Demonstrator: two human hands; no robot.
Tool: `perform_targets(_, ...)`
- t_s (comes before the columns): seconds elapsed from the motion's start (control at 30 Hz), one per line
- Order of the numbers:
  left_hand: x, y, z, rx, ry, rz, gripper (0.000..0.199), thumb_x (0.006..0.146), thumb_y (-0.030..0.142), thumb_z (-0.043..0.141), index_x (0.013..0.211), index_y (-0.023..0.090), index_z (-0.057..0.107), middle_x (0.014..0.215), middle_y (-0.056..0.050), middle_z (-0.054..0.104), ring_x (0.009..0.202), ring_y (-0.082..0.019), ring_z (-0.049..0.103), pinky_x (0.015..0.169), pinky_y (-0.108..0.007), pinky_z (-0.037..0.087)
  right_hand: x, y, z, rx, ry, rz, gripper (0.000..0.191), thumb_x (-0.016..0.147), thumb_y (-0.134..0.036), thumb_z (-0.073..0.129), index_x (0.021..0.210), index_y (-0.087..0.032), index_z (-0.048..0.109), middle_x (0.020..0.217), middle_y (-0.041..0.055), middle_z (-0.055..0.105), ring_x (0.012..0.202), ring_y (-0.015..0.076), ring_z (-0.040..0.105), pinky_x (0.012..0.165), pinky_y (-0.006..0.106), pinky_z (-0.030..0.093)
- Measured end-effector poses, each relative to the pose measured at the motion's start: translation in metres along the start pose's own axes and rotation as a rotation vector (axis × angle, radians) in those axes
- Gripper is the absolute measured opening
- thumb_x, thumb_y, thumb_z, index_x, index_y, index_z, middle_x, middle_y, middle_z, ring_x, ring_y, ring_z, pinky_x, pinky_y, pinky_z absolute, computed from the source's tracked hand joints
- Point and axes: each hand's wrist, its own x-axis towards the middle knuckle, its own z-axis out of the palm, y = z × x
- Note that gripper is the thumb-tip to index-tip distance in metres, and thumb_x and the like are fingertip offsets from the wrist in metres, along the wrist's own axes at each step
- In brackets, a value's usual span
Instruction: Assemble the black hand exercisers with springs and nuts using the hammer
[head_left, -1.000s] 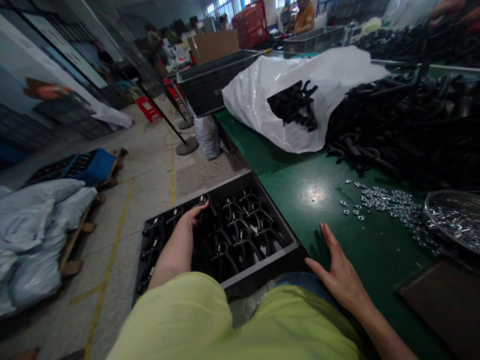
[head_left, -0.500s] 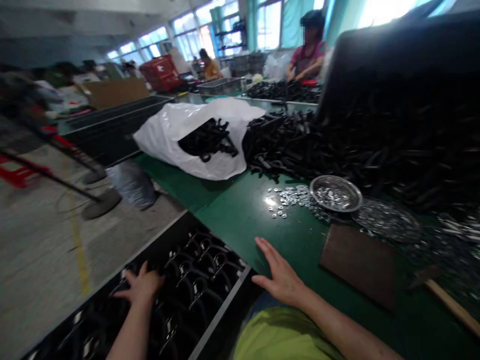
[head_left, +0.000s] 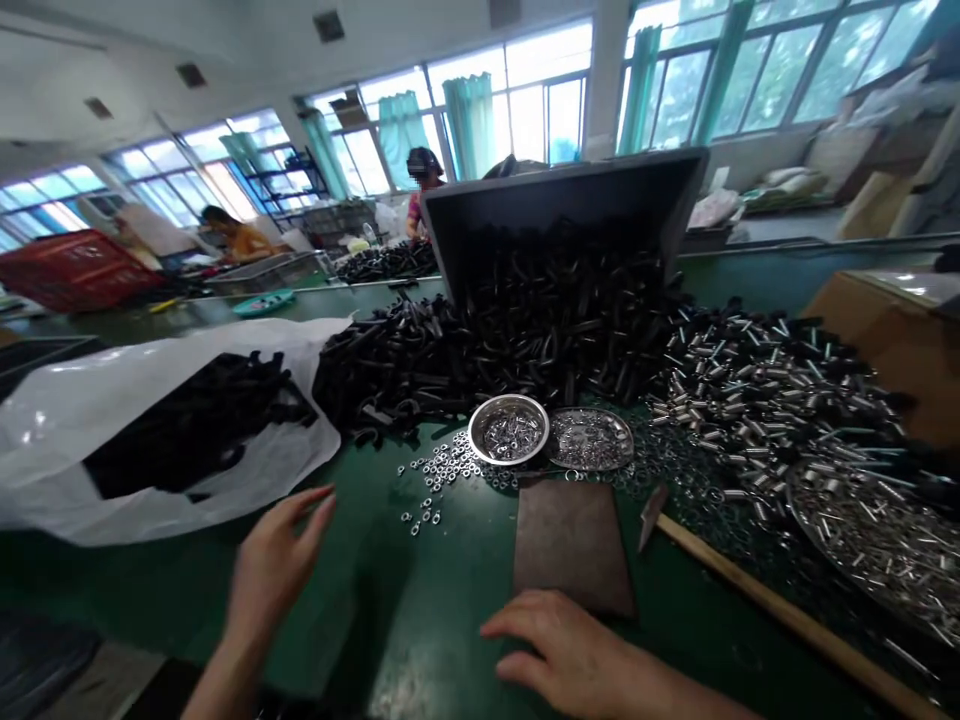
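Note:
My left hand (head_left: 276,560) hangs over the green tabletop (head_left: 442,610), in front of a white plastic bag (head_left: 315,400) of black curved parts (head_left: 202,410). Its thumb and fingers are apart and nothing shows between them. Close to the near edge of a dark square plate (head_left: 574,540) is my right hand (head_left: 559,640), also empty, thumb and fingers spread. Beyond the plate stand a round metal bowl (head_left: 471,440) of small shiny pieces and a clear dish (head_left: 632,452) of tiny pieces. Small metal rings (head_left: 450,465) lie scattered beside the bowl.
A hammer (head_left: 750,590) lies right of the plate. Black parts (head_left: 555,330) spill from a tipped grey bin (head_left: 442,235). Metal pins and sleeves (head_left: 772,400) are heaped at the right, by a cardboard box (head_left: 870,320). Two people (head_left: 251,240) sit in the background.
The view has swung right. My left hand has come out of the black crate of parts and is now above the table. My right hand has moved towards the dark plate.

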Motion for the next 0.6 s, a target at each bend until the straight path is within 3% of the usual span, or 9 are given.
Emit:
perform_targets(0.13, 0.072, 0.139, 0.107, -0.251, -0.298, 0.327, 0.035, 0.085, 0.042, 0.047, 0.103, 0.019, 0.066, 0.107, -0.003, 0.069, 0.099, -0.021, 0.062, 0.087, -0.026, 0.047, -0.021, 0.004, -0.037, -0.033, 0.079, 0.059, 0.033, 0.085, -0.031, 0.056, 0.118, -0.026, 0.063, 0.114, 0.0024, 0.067, 0.107, 0.0197, 0.059, 0.096, 0.032, 0.042)
perform_targets(0.23, 0.098, 0.234, 0.170, -0.233, -0.376, 0.381, 0.029, 0.086, 0.035, 0.050, 0.106, 0.020, 0.065, 0.111, -0.005, 0.067, 0.106, -0.020, 0.059, 0.091, -0.024, 0.043, -0.039, 0.016, -0.069, -0.067, 0.191, 0.098, 0.029, 0.087, -0.030, 0.052, 0.112, -0.025, 0.066, 0.109, 0.0021, 0.069, 0.103, 0.0190, 0.061, 0.092, 0.031, 0.044)
perform_targets(0.3, 0.109, 0.275, 0.199, -0.201, -0.384, 0.339, 0.031, 0.086, 0.034, 0.052, 0.108, 0.015, 0.063, 0.115, -0.013, 0.064, 0.112, -0.025, 0.056, 0.095, -0.030, 0.041, -0.051, 0.031, -0.096, -0.128, 0.309, 0.154, 0.028, 0.089, -0.030, 0.049, 0.108, -0.024, 0.068, 0.106, 0.0021, 0.070, 0.100, 0.0190, 0.062, 0.090, 0.032, 0.046)
perform_targets(0.37, 0.119, 0.295, 0.220, -0.162, -0.388, 0.261, 0.037, 0.082, 0.032, 0.058, 0.111, 0.008, 0.058, 0.118, -0.022, 0.059, 0.115, -0.031, 0.054, 0.095, -0.037, 0.041, -0.062, 0.050, -0.128, -0.231, 0.443, 0.223, 0.027, 0.089, -0.030, 0.047, 0.106, -0.024, 0.068, 0.107, 0.0015, 0.070, 0.099, 0.0189, 0.063, 0.090, 0.033, 0.046)
perform_targets(0.43, 0.129, 0.300, 0.232, -0.137, -0.414, 0.182, 0.045, 0.075, 0.027, 0.066, 0.113, 0.005, 0.054, 0.115, -0.026, 0.059, 0.111, -0.033, 0.057, 0.090, -0.039, 0.044, -0.067, 0.072, -0.162, -0.374, 0.570, 0.313, 0.028, 0.090, -0.028, 0.045, 0.106, -0.023, 0.067, 0.108, 0.0023, 0.069, 0.099, 0.0184, 0.062, 0.089, 0.033, 0.046)
perform_targets(0.53, 0.141, 0.295, 0.237, -0.143, -0.500, 0.102, 0.054, 0.066, 0.020, 0.074, 0.113, 0.009, 0.052, 0.105, -0.019, 0.065, 0.097, -0.029, 0.063, 0.081, -0.034, 0.048, -0.059, 0.108, -0.206, -0.633, 0.633, 0.461, 0.029, 0.090, -0.021, 0.043, 0.107, -0.019, 0.067, 0.109, 0.0050, 0.068, 0.101, 0.0179, 0.061, 0.091, 0.030, 0.044)
perform_targets(0.6, 0.146, 0.291, 0.236, -0.166, -0.565, 0.064, 0.055, 0.065, 0.018, 0.075, 0.114, 0.010, 0.052, 0.102, -0.015, 0.065, 0.093, -0.026, 0.065, 0.078, -0.033, 0.050, -0.045, 0.129, -0.224, -0.702, 0.630, 0.501, 0.029, 0.088, -0.015, 0.044, 0.107, -0.017, 0.067, 0.111, 0.0081, 0.066, 0.106, 0.0202, 0.058, 0.093, 0.032, 0.042)
